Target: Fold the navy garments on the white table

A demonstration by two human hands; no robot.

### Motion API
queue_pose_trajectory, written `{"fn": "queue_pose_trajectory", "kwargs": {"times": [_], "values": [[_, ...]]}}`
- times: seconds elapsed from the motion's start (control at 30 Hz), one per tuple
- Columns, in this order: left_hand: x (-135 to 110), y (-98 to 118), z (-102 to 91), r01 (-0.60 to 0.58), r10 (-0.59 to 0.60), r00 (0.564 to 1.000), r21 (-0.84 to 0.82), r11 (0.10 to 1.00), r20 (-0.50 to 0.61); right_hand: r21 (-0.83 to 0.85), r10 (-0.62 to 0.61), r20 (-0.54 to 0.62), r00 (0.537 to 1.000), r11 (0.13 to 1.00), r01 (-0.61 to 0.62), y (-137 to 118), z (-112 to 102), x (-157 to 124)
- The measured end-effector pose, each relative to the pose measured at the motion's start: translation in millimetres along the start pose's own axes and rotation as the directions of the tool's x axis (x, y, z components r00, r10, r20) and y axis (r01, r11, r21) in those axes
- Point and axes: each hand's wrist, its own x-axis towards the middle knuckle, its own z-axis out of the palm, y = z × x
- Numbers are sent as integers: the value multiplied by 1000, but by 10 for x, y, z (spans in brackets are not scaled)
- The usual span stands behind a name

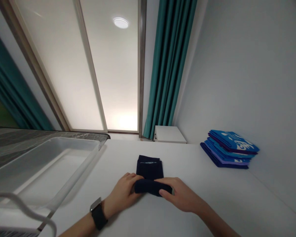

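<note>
A teal curtain [12, 89] hangs at far left, behind a clear tub [51, 174] at the left side of a white worktop [185, 161]; a pale cable [24, 212] loops across the tub's near end. Frosted doors [113, 79] rise at the back. Right of them hangs another curtain [167, 65], a white cabinet [169, 134] at its foot, and at right a stack [230, 151] of folded blue and purple cloths sits near the wall [246, 72], well apart from the hands. In the foreground, the left hand [123, 192], a dark watch [98, 217] on its wrist, is closed on one end of a navy cloth's [150, 169] thick, turned-over near edge. The cloth lies between the hands, its flat part reaching away along the worktop. The right hand [181, 194] grips the opposite end.
</note>
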Motion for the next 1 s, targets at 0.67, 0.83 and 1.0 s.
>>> {"fn": "queue_pose_trajectory", "kwargs": {"times": [0.67,0.83,1.0], "values": [[268,-77,75,363,-444,896,-555,749,-13,295,298,-481,824,941,-169,566,512,545],[447,-198,22,421,-435,898,-159,893,-65,-43,215,-453,865,964,-262,563,482,707],[521,-247,-6,429,-412,902,151,891,-127,-299,241,-380,893,882,-365,560,420,831]]}}
